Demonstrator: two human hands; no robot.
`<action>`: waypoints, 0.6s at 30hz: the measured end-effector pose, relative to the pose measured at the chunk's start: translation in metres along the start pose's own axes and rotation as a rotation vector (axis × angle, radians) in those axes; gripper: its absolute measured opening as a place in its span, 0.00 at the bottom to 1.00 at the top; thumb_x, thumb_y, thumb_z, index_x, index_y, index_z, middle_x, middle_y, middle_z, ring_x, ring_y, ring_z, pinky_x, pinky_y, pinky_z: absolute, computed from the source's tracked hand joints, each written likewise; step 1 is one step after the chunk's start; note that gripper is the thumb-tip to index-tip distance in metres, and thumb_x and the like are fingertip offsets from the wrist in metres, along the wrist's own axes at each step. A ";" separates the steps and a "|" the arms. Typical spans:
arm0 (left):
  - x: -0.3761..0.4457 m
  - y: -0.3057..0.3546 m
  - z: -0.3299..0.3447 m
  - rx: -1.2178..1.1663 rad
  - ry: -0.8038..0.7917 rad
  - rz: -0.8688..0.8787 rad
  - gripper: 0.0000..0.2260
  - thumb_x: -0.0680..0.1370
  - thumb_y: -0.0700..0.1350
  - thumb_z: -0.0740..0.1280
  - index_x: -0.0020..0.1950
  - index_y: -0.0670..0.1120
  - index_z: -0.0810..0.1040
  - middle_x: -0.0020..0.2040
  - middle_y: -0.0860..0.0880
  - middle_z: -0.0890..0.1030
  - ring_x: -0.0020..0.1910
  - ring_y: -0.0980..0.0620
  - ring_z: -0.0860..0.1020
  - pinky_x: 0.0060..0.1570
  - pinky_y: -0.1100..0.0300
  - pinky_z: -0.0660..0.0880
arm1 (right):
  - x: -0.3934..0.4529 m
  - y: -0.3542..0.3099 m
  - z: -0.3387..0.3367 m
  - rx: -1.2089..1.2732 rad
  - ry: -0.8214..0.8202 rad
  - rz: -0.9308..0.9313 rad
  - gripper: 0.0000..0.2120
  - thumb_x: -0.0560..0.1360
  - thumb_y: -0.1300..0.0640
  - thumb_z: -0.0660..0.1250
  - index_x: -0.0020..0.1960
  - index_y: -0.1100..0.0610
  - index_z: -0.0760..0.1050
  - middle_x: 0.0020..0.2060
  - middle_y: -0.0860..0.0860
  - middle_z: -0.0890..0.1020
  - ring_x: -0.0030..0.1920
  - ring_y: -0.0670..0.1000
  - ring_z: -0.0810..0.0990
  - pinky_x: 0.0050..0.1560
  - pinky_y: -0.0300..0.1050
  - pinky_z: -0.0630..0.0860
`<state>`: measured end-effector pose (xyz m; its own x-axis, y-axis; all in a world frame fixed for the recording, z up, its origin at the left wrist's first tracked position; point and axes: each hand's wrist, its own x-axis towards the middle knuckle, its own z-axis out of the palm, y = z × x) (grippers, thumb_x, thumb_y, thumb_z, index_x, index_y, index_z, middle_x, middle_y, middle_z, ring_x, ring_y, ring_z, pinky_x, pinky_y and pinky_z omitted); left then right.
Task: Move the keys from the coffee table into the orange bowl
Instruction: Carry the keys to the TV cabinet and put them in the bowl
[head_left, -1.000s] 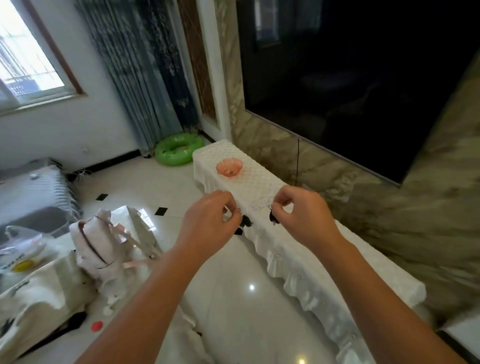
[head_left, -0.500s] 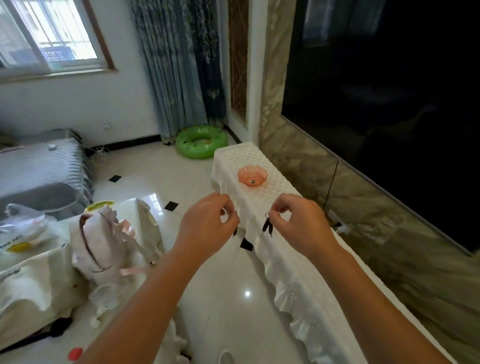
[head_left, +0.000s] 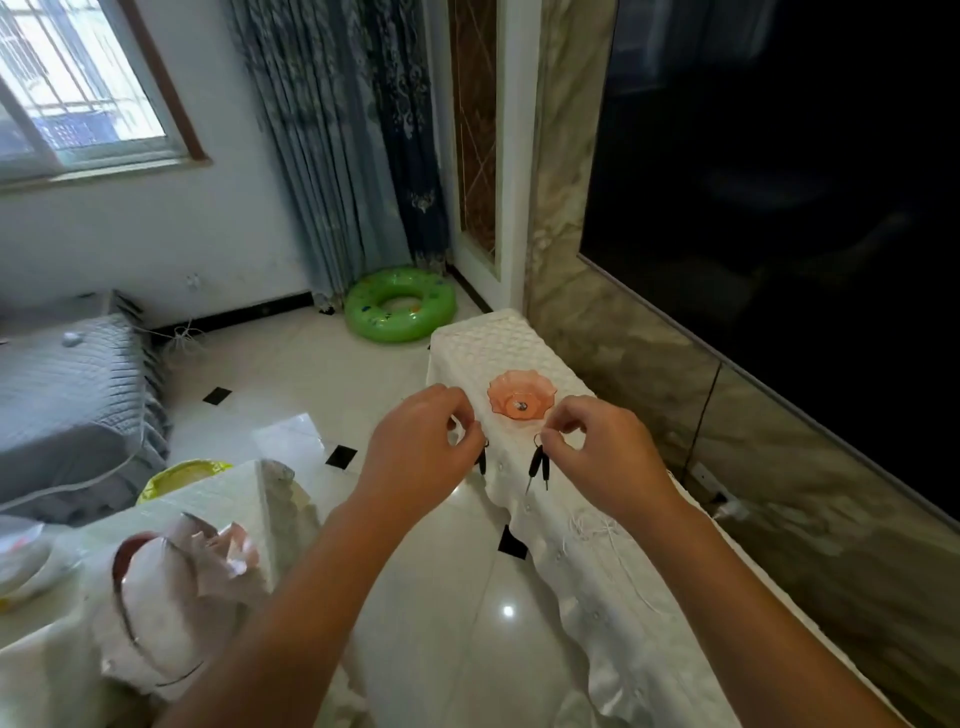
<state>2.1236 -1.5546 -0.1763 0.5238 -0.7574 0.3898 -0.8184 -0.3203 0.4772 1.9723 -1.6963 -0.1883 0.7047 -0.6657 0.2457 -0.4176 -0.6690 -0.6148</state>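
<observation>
A dark screen (head_left: 779, 182) is mounted on the marble wall (head_left: 623, 332) at the right. Below it, a long bench (head_left: 613, 561) draped in a white cloth is set along that wall. A grey sofa (head_left: 67, 405) is seen at the left, and a curtain (head_left: 337, 145) is hung beside the window (head_left: 78, 83). A table (head_left: 218, 499) covered in pale cloth is seen at the lower left, with a white bag (head_left: 171, 597) laid on it. A green swim ring (head_left: 399, 304) is left on the tiled floor (head_left: 457, 597) near the curtain.

An orange bowl (head_left: 521, 393) is set on the far part of the bench; something small and shiny is seen inside it, too small to be identified.

Both hands are held up just short of the bowl. The left hand (head_left: 421, 457) is pinched shut on a key (head_left: 482, 460), of which only a dark end is shown below the fingers. The right hand (head_left: 602, 452) is closed, thumb against forefinger, on a ring from which two dark keys (head_left: 538, 467) are hung over the bench edge.
</observation>
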 end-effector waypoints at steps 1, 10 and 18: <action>0.013 -0.006 0.007 0.001 -0.005 0.000 0.05 0.74 0.50 0.67 0.40 0.51 0.76 0.38 0.57 0.76 0.37 0.58 0.74 0.37 0.63 0.70 | 0.015 0.007 0.005 0.005 -0.003 -0.007 0.02 0.73 0.50 0.68 0.42 0.45 0.78 0.39 0.39 0.80 0.42 0.40 0.78 0.43 0.37 0.75; 0.151 -0.050 0.067 0.110 -0.115 -0.029 0.04 0.75 0.50 0.67 0.42 0.52 0.76 0.39 0.58 0.75 0.39 0.59 0.74 0.38 0.66 0.69 | 0.167 0.072 0.047 0.102 -0.007 0.028 0.05 0.72 0.53 0.69 0.37 0.48 0.76 0.36 0.41 0.79 0.41 0.42 0.77 0.37 0.32 0.69; 0.249 -0.075 0.118 0.099 -0.119 -0.026 0.04 0.74 0.47 0.69 0.41 0.49 0.77 0.38 0.54 0.77 0.37 0.54 0.75 0.36 0.60 0.73 | 0.288 0.106 0.067 0.127 -0.070 0.040 0.03 0.72 0.53 0.69 0.40 0.49 0.78 0.35 0.41 0.80 0.36 0.42 0.78 0.38 0.38 0.76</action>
<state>2.2879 -1.7865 -0.2082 0.5179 -0.8086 0.2793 -0.8273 -0.3903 0.4040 2.1693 -1.9374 -0.2329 0.7293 -0.6630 0.1688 -0.3731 -0.5922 -0.7142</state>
